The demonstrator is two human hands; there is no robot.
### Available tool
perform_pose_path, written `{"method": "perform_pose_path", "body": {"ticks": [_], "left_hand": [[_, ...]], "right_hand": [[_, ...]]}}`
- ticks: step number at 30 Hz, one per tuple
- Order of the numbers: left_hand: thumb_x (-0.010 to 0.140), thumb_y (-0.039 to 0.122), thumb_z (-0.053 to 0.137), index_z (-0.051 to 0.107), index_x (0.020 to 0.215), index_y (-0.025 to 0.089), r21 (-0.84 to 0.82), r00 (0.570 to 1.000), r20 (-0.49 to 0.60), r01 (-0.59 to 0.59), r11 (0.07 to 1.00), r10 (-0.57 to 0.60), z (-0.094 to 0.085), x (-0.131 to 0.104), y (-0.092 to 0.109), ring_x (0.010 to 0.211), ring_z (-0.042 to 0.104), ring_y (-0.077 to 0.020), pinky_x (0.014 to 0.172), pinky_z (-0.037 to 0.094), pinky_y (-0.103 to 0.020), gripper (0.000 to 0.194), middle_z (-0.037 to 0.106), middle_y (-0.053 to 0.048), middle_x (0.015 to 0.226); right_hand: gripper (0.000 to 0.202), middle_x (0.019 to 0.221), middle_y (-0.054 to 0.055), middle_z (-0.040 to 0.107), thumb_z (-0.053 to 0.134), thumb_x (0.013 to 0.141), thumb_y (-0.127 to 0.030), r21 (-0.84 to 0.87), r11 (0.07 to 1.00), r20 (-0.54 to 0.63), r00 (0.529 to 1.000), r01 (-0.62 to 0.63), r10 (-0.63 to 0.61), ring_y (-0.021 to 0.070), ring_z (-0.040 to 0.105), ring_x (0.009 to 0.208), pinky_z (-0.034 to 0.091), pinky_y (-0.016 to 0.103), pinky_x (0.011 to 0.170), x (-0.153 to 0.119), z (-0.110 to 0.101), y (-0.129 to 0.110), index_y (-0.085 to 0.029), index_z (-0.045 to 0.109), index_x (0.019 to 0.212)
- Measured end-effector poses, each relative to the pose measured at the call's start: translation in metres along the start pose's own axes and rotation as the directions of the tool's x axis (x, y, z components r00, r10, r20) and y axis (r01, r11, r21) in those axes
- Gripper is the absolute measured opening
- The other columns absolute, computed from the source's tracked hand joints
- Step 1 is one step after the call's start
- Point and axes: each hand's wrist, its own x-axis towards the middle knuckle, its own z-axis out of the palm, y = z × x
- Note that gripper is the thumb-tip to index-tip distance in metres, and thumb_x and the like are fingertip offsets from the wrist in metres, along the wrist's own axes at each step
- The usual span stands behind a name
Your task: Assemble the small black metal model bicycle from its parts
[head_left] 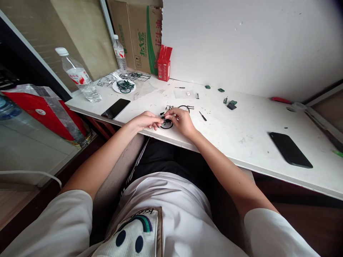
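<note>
Near the front edge of the white table, a small black model bicycle is between my two hands. My left hand pinches its left side, fingertips close to the lower wheel. From the right, my right hand has thumb and forefinger pressed together at the bicycle's frame. Beyond my right hand show a second spoked wheel and a few thin parts. My fingers hide much of the frame. A small dark screwdriver-like tool lies just right of my right hand.
Left are a phone, a water bottle and a white plate with a green model bicycle. Behind stand a red box and a cardboard box. Dark green pieces lie to the right, with a black phone farther along.
</note>
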Motion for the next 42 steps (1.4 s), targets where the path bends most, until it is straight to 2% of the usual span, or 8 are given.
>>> {"method": "perform_pose_path", "body": {"ticks": [7, 17, 23, 28, 33, 39, 42], "left_hand": [[0.071, 0.031, 0.099, 0.078, 0.073, 0.01, 0.015, 1.0, -0.02, -0.005, 1.0, 0.005, 0.001, 0.0004, -0.0005, 0.054, 0.061, -0.0099, 0.048, 0.028, -0.024, 0.029, 0.075, -0.01, 0.074], [0.069, 0.033, 0.097, 0.08, 0.074, 0.01, 0.023, 1.0, -0.017, 0.003, 1.0, -0.003, 0.0011, -0.0006, 0.0013, 0.054, 0.058, -0.0105, 0.046, 0.02, -0.025, 0.028, 0.071, -0.009, 0.066], [0.07, 0.031, 0.095, 0.079, 0.072, 0.01, 0.021, 1.0, -0.017, -0.006, 1.0, 0.006, 0.0005, 0.0, 0.0004, 0.053, 0.056, -0.01, 0.046, 0.018, -0.025, 0.027, 0.069, -0.009, 0.064], [0.069, 0.032, 0.096, 0.08, 0.072, 0.01, 0.013, 1.0, -0.019, 0.002, 1.0, -0.002, 0.0005, -0.0006, 0.0012, 0.054, 0.056, -0.0102, 0.047, 0.019, -0.025, 0.028, 0.071, -0.011, 0.065], [0.071, 0.029, 0.093, 0.079, 0.07, 0.01, 0.011, 1.0, -0.021, 0.009, 1.0, -0.009, 0.0016, -0.0015, 0.0027, 0.053, 0.056, -0.0101, 0.047, 0.02, -0.025, 0.024, 0.068, -0.009, 0.061], [0.072, 0.028, 0.09, 0.079, 0.07, 0.01, 0.034, 1.0, -0.01, 0.013, 0.999, -0.013, 0.0014, -0.0036, 0.0045, 0.052, 0.054, -0.01, 0.048, 0.023, -0.025, 0.021, 0.066, -0.008, 0.058], [0.071, 0.03, 0.091, 0.077, 0.067, 0.011, 0.047, 1.0, -0.009, 0.01, 0.999, -0.01, 0.001, -0.0032, 0.0041, 0.054, 0.056, -0.0108, 0.049, 0.025, -0.025, 0.024, 0.066, -0.008, 0.058]], "right_hand": [[0.018, 0.105, 0.008, 0.086, 0.067, 0.105, -0.027, -0.031, 0.999, 0.016, 1.0, 0.024, -0.023, 0.0255, 0.08, 0.097, 0.061, 0.038, 0.093, -0.0037, 0.0005, -0.0005, -0.021, 0.082, 0.098], [0.02, 0.111, 0.009, 0.087, 0.066, 0.107, -0.025, -0.089, 0.994, 0.024, 0.998, 0.06, -0.058, 0.027, 0.08, 0.103, 0.063, 0.04, 0.095, -0.0059, 0.0034, 0.0067, -0.022, 0.085, 0.104], [0.021, 0.113, 0.009, 0.087, 0.068, 0.108, -0.031, -0.134, 0.986, 0.022, 0.995, 0.096, -0.094, 0.0281, 0.081, 0.104, 0.063, 0.042, 0.1, -0.008, 0.0034, 0.006, -0.024, 0.088, 0.106], [0.025, 0.117, 0.009, 0.087, 0.066, 0.111, -0.034, -0.078, 0.988, 0.068, 0.989, 0.134, -0.128, 0.0283, 0.082, 0.11, 0.064, 0.043, 0.104, -0.0083, -0.0026, 0.004, -0.027, 0.09, 0.11], [0.023, 0.113, 0.008, 0.088, 0.071, 0.108, -0.037, -0.024, 0.994, 0.056, 0.993, 0.107, -0.106, 0.0269, 0.083, 0.103, 0.065, 0.041, 0.097, -0.0073, -0.0043, 0.0048, -0.027, 0.091, 0.108], [0.02, 0.111, 0.009, 0.089, 0.081, 0.1, -0.041, -0.01, 1.0, 0.006, 1.0, 0.002, -0.002, 0.0285, 0.084, 0.1, 0.063, 0.036, 0.078, -0.0073, -0.0017, 0.0043, -0.024, 0.091, 0.101], [0.021, 0.112, 0.009, 0.089, 0.08, 0.1, -0.043, -0.016, 1.0, 0.013, 1.0, 0.022, -0.022, 0.029, 0.084, 0.101, 0.064, 0.037, 0.079, -0.0063, -0.0031, 0.0026, -0.024, 0.091, 0.102]]}}
